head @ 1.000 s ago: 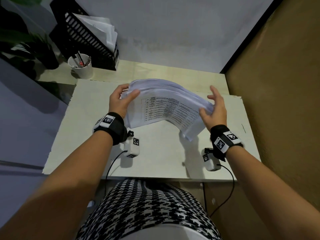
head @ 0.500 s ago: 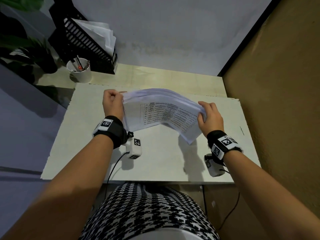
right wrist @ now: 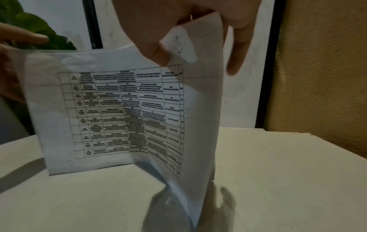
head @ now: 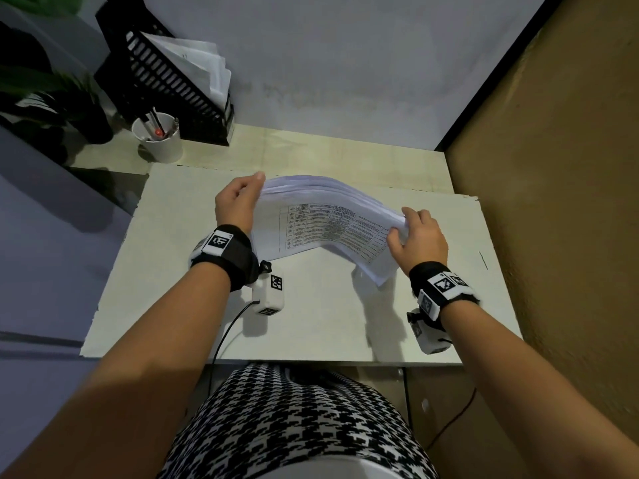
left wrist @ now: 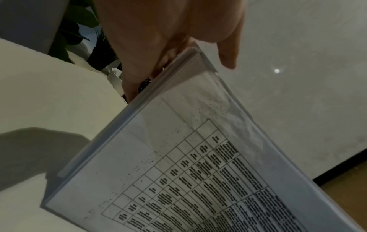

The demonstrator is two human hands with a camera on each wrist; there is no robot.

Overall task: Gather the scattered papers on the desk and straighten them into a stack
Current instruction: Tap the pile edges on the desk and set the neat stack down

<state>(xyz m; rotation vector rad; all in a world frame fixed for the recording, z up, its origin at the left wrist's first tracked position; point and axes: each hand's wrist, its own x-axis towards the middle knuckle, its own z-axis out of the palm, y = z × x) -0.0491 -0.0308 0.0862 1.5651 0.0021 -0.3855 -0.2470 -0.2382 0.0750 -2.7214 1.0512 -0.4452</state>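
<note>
A stack of white papers [head: 325, 226] stands on its long edge on the pale desk [head: 311, 323], bowed toward me, with a printed table on the near sheet. My left hand [head: 238, 202] holds the stack's left edge, with fingers along that edge in the left wrist view [left wrist: 158, 31]. My right hand [head: 418, 233] grips the right edge. In the right wrist view its thumb [right wrist: 158, 53] lies on the printed face of the papers [right wrist: 119, 109] and its fingers reach behind. The sheets' edges [left wrist: 139, 125] look nearly flush.
A black file rack [head: 166, 81] with more papers and a white pen cup [head: 159, 136] stand at the back left, beside a dark plant [head: 52, 95]. A brown wall [head: 553, 202] borders the desk on the right. A grey wall runs behind.
My right hand, spread beside the stack a second ago, now grips its right edge. My left hand has shifted on the left edge. The stack sits slightly lower and nearer me.
</note>
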